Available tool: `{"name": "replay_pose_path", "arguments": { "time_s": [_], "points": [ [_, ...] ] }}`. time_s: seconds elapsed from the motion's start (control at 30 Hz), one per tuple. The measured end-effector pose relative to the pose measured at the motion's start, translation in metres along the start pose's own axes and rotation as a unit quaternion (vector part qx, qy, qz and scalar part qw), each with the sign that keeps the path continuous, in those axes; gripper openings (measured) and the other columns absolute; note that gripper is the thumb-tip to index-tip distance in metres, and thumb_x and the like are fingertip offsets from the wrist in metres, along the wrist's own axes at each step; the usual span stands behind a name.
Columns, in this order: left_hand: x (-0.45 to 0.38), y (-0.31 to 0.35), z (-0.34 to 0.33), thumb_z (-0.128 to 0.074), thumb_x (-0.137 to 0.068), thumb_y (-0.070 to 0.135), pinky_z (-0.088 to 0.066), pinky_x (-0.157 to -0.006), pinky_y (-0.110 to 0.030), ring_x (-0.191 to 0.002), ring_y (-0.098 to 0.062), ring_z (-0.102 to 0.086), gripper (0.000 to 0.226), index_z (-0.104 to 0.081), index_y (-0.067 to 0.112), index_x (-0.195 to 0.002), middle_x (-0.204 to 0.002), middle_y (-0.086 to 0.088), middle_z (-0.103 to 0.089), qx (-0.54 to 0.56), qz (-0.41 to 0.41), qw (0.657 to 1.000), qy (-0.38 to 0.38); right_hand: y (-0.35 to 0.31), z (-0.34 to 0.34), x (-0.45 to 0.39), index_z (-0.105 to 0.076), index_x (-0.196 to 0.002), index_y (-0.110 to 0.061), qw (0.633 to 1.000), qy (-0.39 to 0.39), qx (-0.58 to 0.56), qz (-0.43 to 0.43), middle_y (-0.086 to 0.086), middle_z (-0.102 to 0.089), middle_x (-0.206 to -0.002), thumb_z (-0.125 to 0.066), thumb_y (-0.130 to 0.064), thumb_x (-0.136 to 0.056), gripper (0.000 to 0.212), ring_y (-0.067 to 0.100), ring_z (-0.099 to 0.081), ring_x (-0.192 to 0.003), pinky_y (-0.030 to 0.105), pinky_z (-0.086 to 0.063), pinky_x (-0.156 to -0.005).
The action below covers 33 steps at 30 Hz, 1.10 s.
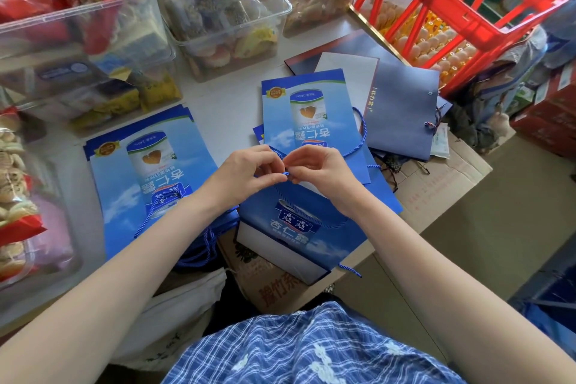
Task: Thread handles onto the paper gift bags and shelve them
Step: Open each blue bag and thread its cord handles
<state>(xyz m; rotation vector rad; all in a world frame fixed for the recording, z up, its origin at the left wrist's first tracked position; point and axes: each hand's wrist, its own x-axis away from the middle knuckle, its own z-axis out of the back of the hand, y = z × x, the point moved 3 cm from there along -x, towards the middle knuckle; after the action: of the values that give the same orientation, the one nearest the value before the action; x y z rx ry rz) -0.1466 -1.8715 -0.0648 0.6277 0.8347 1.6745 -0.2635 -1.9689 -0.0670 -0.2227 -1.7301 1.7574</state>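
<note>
Mid-frame, left hand (pixel 246 173) and right hand (pixel 314 170), fingers pinching blue cord (pixel 285 174) above open bag (pixel 299 227); flat bags (pixel 149 165) stacked left on table (pixel 224 103)

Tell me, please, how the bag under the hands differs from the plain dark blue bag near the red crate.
The bag under the hands is bright blue with a printed can and white characters; the plain dark blue bag carries only small gold lettering. The first is being worked on, the second lies untouched. Both lie flat, with cord attached.

Flat bags (pixel 146 171) left; crate (pixel 461 0) far right
</note>
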Motion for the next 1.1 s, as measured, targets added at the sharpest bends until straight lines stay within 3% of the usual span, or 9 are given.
{"name": "replay_pose_path", "arguments": {
  "time_s": [0.13,0.27,0.37,0.5,0.63,0.77,0.93,1.03,1.1],
  "points": [
    [-0.002,-0.002,0.002,-0.067,-0.084,0.012,-0.048,-0.074,-0.022,-0.078,-0.018,-0.060,0.007,-0.069,0.005,-0.087,-0.086,-0.006,-0.062,0.004,0.011,1.000,-0.002,-0.001,0.006,0.004,-0.067,-0.102,-0.002,0.997,-0.056,0.057,0.015,0.007,-0.068,-0.093,-0.065,0.005,-0.082,0.021,0.007,-0.062,-0.080,0.018,-0.052,-0.082],
    [-0.001,0.000,-0.002,-0.064,-0.086,0.013,-0.042,-0.067,-0.013,-0.073,-0.017,-0.056,0.007,-0.069,0.007,-0.086,-0.085,-0.002,-0.059,0.007,0.022,1.000,0.020,-0.001,0.004,0.002,-0.068,-0.090,-0.006,0.990,0.000,0.122,0.072,-0.002,-0.067,-0.079,-0.072,0.000,-0.077,0.015,0.002,-0.060,-0.070,0.016,-0.051,-0.077],
    [-0.001,-0.002,-0.003,-0.065,-0.086,0.016,-0.040,-0.065,-0.008,-0.066,-0.006,-0.051,0.008,-0.069,0.009,-0.086,-0.092,-0.002,-0.051,0.002,0.037,0.999,0.039,0.001,0.002,0.003,-0.068,-0.092,-0.009,0.986,0.013,0.137,0.095,-0.002,-0.067,-0.081,-0.070,0.003,-0.077,0.019,0.002,-0.060,-0.071,0.014,-0.050,-0.075],
    [0.003,-0.001,-0.007,-0.067,-0.084,0.016,-0.043,-0.063,-0.015,-0.062,-0.001,-0.052,0.009,-0.066,0.007,-0.087,-0.095,0.001,-0.045,-0.032,0.047,0.990,0.133,0.002,0.001,0.003,-0.053,-0.100,-0.018,0.992,0.027,0.094,0.074,-0.004,-0.068,-0.086,-0.067,0.003,-0.079,0.033,0.006,-0.059,-0.069,0.016,-0.050,-0.075],
    [0.023,-0.009,-0.010,-0.068,-0.084,0.019,-0.048,-0.065,-0.021,-0.066,-0.008,-0.056,0.011,-0.060,0.012,-0.088,-0.088,0.002,-0.052,0.005,0.129,0.960,0.247,0.005,0.002,0.001,-0.064,-0.096,-0.015,0.990,0.046,0.101,0.085,-0.002,-0.066,-0.088,-0.065,0.005,-0.079,0.026,0.007,-0.059,-0.074,0.021,-0.050,-0.077],
    [0.023,-0.023,-0.029,-0.070,-0.080,0.034,-0.047,-0.072,-0.028,-0.078,-0.015,-0.062,0.014,-0.069,0.020,-0.083,-0.079,0.005,-0.066,0.062,0.263,0.953,0.138,0.005,0.000,-0.001,-0.069,-0.093,-0.014,0.990,0.031,0.097,0.093,-0.001,-0.070,-0.090,-0.064,0.004,-0.080,0.023,0.002,-0.060,-0.078,0.021,-0.050,-0.082],
    [0.014,-0.018,-0.038,-0.072,-0.081,0.025,-0.038,-0.059,-0.014,-0.067,-0.002,-0.053,0.008,-0.066,0.022,-0.076,-0.070,0.010,-0.061,0.139,0.291,0.936,0.143,0.003,0.004,-0.003,-0.070,-0.090,-0.013,0.989,0.023,0.111,0.098,0.003,-0.071,-0.090,-0.062,0.004,-0.078,0.023,0.012,-0.060,-0.083,0.022,-0.049,-0.082],
    [0.012,-0.023,-0.038,-0.069,-0.082,0.014,-0.042,-0.068,-0.020,-0.068,-0.008,-0.054,0.018,-0.060,0.017,-0.066,-0.067,0.005,-0.060,0.219,0.312,0.917,0.113,0.001,0.012,-0.007,-0.069,-0.090,-0.012,0.981,0.032,0.165,0.097,-0.003,-0.066,-0.086,-0.063,0.006,-0.077,0.023,0.010,-0.058,-0.087,0.025,-0.049,-0.083],
    [0.012,-0.025,-0.038,-0.065,-0.084,0.007,-0.048,-0.082,-0.025,-0.071,-0.010,-0.056,0.022,-0.056,0.013,-0.064,-0.068,0.001,-0.059,0.320,0.340,0.879,0.097,0.000,0.015,-0.009,-0.068,-0.094,-0.009,0.971,0.017,0.214,0.106,-0.004,-0.064,-0.089,-0.064,0.005,-0.077,0.022,0.015,-0.057,-0.094,0.031,-0.052,-0.080]
  ]
}}
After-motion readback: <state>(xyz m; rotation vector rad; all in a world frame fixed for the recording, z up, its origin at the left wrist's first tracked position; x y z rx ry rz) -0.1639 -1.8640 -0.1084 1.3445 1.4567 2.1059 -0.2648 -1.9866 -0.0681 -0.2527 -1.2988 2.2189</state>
